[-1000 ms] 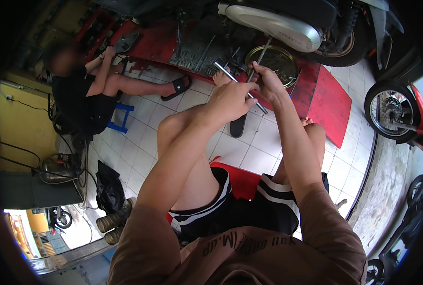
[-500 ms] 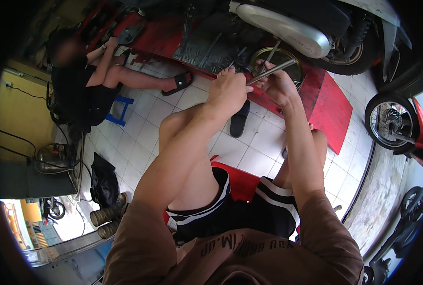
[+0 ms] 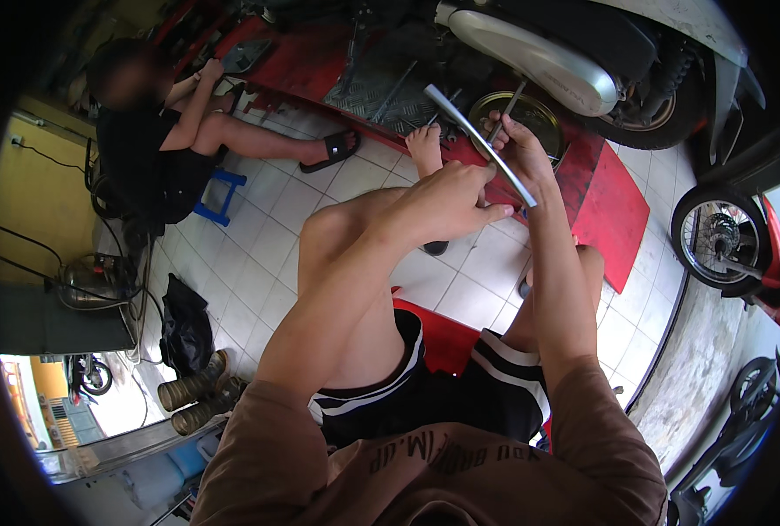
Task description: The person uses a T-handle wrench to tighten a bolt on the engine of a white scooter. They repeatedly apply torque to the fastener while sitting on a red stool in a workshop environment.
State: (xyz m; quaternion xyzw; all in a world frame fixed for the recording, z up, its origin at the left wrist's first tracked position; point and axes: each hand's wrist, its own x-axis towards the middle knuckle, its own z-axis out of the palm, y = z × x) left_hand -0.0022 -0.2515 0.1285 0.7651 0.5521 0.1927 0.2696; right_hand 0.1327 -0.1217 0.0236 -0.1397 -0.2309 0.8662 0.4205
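Observation:
A T-handle wrench with a bright silver crossbar is held out in front of me, above the front of the red platform. Its darker shaft slants away toward the scooter, and I cannot make out what its far end meets. Fingers of my right hand are curled around the shaft, just behind the crossbar. My left hand lies against the near half of the crossbar, its thumb stretched apart and nothing gripped. Some left fingertips are hidden.
Beyond my hands, a round yellowish pan sits on the red platform, under a scooter's silver casing. A seated person is at the left by a blue stool. Another motorcycle wheel stands at the right.
The crossbar has turned, from slanting up to the right to slanting down to the right. My left hand has moved right and down, with its thumb spread. My right hand stays at the shaft.

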